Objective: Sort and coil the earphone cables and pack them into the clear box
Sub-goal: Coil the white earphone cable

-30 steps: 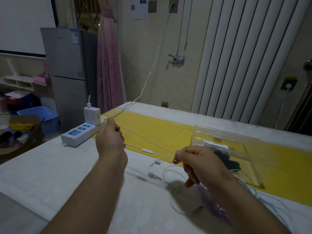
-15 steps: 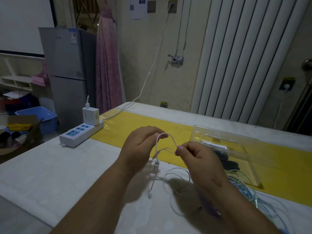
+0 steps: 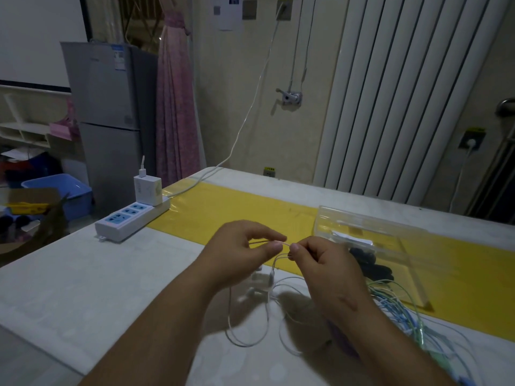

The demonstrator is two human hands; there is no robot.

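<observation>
coiling seems underway: left hand (image 3: pixel 239 254) and right hand (image 3: pixel 320 264) each pinch the thin white earphone cable (image 3: pixel 271 277) between them, slack below; next, another even fold, then the clear plastic box (image 3: pixel 362 222) right of both.

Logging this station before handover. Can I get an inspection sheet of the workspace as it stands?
Surface: white table with a yellow band across it.
Job's things: white earphone cable held up; clear box with dark items seen through it; blue-green cables loose beside it.
Clutter: power strip with a charger plugged in.
Grippers: left hand and right hand each pinch the white earphone cable.
Cables: white lead from the power strip climbs the wall.
Surroundings: fridge, curtain, radiator.
</observation>
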